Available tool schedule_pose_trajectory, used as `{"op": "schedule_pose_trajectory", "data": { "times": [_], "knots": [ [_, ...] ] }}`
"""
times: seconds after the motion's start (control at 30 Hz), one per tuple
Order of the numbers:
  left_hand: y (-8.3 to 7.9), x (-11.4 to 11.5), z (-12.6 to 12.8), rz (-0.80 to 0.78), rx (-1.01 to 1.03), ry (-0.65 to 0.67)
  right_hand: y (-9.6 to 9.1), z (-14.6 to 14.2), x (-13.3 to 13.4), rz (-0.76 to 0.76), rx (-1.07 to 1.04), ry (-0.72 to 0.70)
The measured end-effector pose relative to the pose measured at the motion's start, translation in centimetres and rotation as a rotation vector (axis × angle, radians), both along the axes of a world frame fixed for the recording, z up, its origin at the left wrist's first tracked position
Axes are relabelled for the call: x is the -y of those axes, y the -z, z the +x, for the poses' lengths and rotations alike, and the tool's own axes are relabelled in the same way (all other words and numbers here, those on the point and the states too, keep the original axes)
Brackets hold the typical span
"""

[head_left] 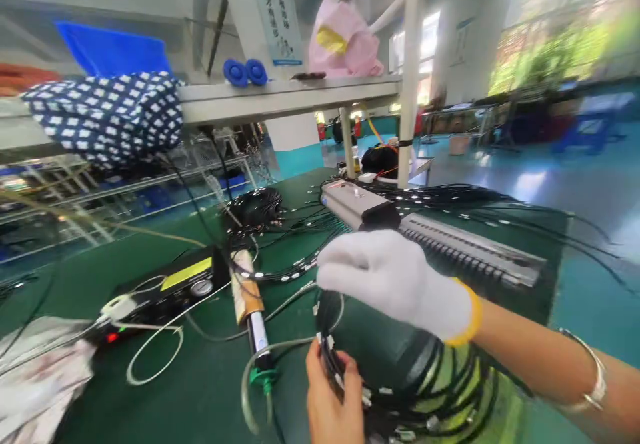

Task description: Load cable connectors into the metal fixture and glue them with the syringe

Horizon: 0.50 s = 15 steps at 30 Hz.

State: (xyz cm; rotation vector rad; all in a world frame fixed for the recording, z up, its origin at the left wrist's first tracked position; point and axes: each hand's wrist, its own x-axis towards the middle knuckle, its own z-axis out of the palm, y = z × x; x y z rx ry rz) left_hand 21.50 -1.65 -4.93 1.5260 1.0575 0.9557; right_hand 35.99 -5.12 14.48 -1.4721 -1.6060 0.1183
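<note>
A bundle of thin black cables point(327, 314) with small white tags runs up from my left hand point(333, 394), which is bare and closed round it. My right hand point(387, 277), in a white knitted glove with a yellow cuff, is just above. Its fingers are curled at the upper part of the bundle, where strands come in from the left; the fingertips partly hide the grip. Below and right of my left hand, more coiled black cables point(450, 391) lie over something yellow-green. A hot glue gun or similar tube-shaped tool with a green end point(260, 344) lies to the left.
A silver metal box point(355, 201) and a slotted metal rail point(475, 247) lie behind my right hand. Farther left are a coil of black cable point(255, 207), a black unit with a gauge point(203, 287) and a power strip plug point(120, 307). A shelf point(300, 97) crosses above the green table.
</note>
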Motion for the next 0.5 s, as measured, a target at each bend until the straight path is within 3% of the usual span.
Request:
{"op": "schedule_pose_trajectory", "data": {
  "times": [0.07,0.1,0.23,0.3,0.37,0.43,0.47,0.5],
  "knots": [
    [-1.1,0.9,-0.1,-0.006,-0.056,-0.025,0.5,-2.3,-0.8,0.018,0.0,-0.106],
    [-1.7,1.2,-0.1,0.012,-0.087,-0.029,0.9,-2.7,-1.4,0.013,0.027,-0.093],
    [-4.7,1.6,-0.4,0.211,-0.205,-0.087,4.5,0.0,-4.0,-0.041,0.072,0.269],
    [-7.1,1.6,-0.6,0.398,-0.186,-0.139,6.5,2.0,-4.7,-0.075,0.022,0.473],
    [-9.9,1.9,-1.3,0.533,-0.113,-0.131,8.1,3.2,-4.8,-0.128,0.031,0.577],
    [-12.7,2.3,-2.8,0.447,-0.05,-0.004,8.9,3.5,-4.7,-0.175,0.077,0.584],
    [-13.8,2.6,-3.8,0.309,-0.068,0.109,9.1,3.4,-4.6,-0.199,0.106,0.569],
    [-14.5,2.9,-5.1,0.183,-0.092,0.077,9.2,3.2,-4.6,-0.226,0.132,0.558]
  ]
}}
